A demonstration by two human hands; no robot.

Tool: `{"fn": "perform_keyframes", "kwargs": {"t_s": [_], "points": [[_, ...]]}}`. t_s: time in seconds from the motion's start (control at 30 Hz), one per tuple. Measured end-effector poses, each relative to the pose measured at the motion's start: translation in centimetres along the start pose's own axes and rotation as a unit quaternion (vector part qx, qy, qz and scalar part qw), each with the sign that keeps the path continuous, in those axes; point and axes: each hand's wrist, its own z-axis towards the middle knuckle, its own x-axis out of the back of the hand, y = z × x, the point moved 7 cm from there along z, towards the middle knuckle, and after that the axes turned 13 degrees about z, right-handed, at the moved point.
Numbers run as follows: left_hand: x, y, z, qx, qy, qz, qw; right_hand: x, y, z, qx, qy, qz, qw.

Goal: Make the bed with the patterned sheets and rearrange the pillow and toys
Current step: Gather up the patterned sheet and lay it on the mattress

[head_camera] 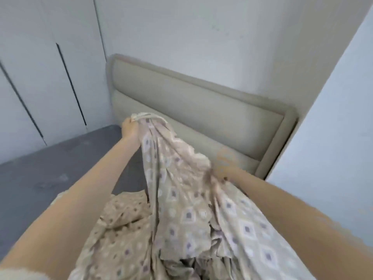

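Note:
A beige patterned sheet (181, 209) with purple and white diamonds hangs bunched between my two hands and piles up at the near edge of the bare grey mattress (50, 168). My left hand (130, 128) grips the sheet's edge, raised in front of the headboard. My right hand (224, 170) is blurred; it grips a fold of the sheet lower and to the right. No pillow or toys are in view.
A padded beige headboard (201, 110) stands against the white wall. White wardrobe doors (40, 77) line the left side of the bed. A white wall or pillar (333, 118) rises close on the right.

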Motion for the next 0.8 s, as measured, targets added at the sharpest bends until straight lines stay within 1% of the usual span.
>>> {"fn": "perform_keyframes", "kwargs": {"t_s": [0.03, 0.07, 0.1, 0.17, 0.2, 0.27, 0.3, 0.33, 0.37, 0.4, 0.43, 0.47, 0.53, 0.57, 0.6, 0.63, 0.67, 0.7, 0.73, 0.77, 0.8], "points": [[0.8, 1.1, 0.2, -0.008, 0.0, -0.014, 1.0, 3.1, -2.5, 0.7, 0.031, 0.073, 0.088, 0.993], [1.3, 1.7, 0.2, -0.017, -0.007, -0.019, 1.0, 6.0, -5.2, 0.9, 0.064, 0.118, 0.174, 0.976], [2.0, 2.2, 0.3, -0.024, -0.017, -0.011, 1.0, 8.8, -8.4, 1.1, 0.098, 0.143, 0.251, 0.952], [3.6, 3.1, 0.3, -0.036, -0.035, -0.001, 0.999, 12.9, -15.0, 1.1, 0.154, 0.15, 0.393, 0.894], [4.5, 3.4, 0.4, -0.041, -0.032, -0.007, 0.999, 14.3, -17.9, 0.6, 0.176, 0.14, 0.465, 0.856], [7.2, 4.9, 0.7, -0.068, -0.011, -0.023, 0.997, 15.8, -23.6, -0.2, 0.221, 0.061, 0.607, 0.761], [9.0, 6.4, 0.7, -0.086, 0.001, -0.028, 0.996, 16.2, -26.9, -0.7, 0.239, 0.011, 0.659, 0.713], [10.2, 7.6, 1.0, -0.112, 0.001, -0.045, 0.993, 16.9, -29.1, -1.5, 0.249, -0.021, 0.703, 0.666], [10.5, 8.6, 0.6, -0.122, -0.012, -0.063, 0.99, 17.3, -30.2, -2.0, 0.26, -0.057, 0.739, 0.619], [14.2, 11.5, 0.9, -0.153, 0.013, -0.069, 0.986, 17.4, -34.8, -3.7, 0.277, -0.127, 0.754, 0.583], [15.4, 12.7, 0.8, -0.174, 0.021, -0.06, 0.983, 17.6, -36.3, -4.7, 0.292, -0.163, 0.761, 0.556], [16.8, 13.7, 1.1, -0.186, 0.041, -0.049, 0.98, 17.5, -37.8, -5.2, 0.308, -0.18, 0.756, 0.549], [19.3, 13.5, 1.6, -0.183, 0.065, 0.013, 0.981, 15.7, -39.7, -4.9, 0.321, -0.205, 0.722, 0.578], [19.5, 12.2, 1.8, -0.16, 0.06, 0.068, 0.983, 13.9, -39.6, -3.8, 0.317, -0.21, 0.692, 0.614], [19.3, 9.9, 1.9, -0.12, 0.044, 0.123, 0.984, 11.6, -39.0, -2.5, 0.314, -0.204, 0.64, 0.671], [19.0, 7.1, 2.2, -0.066, 0.025, 0.185, 0.98, 9.3, -38.0, -1.2, 0.312, -0.191, 0.563, 0.741], [18.6, 3.6, 2.1, -0.01, 0.003, 0.249, 0.968, 6.3, -36.3, 0.2, 0.304, -0.187, 0.465, 0.81], [18.3, 1.1, 1.9, 0.024, -0.009, 0.301, 0.953, 4.1, -34.8, 1.4, 0.294, -0.184, 0.355, 0.868], [17.6, -1.7, 1.4, 0.049, -0.023, 0.333, 0.941, 1.2, -32.3, 2.8, 0.261, -0.198, 0.265, 0.907], [16.7, -3.9, 1.1, 0.055, -0.037, 0.357, 0.932, -1.1, -29.8, 4.1, 0.223, -0.217, 0.198, 0.929], [15.4, -6.1, 0.5, 0.047, -0.061, 0.391, 0.917, -3.4, -26.9, 5.1, 0.187, -0.241, 0.148, 0.941]]}}
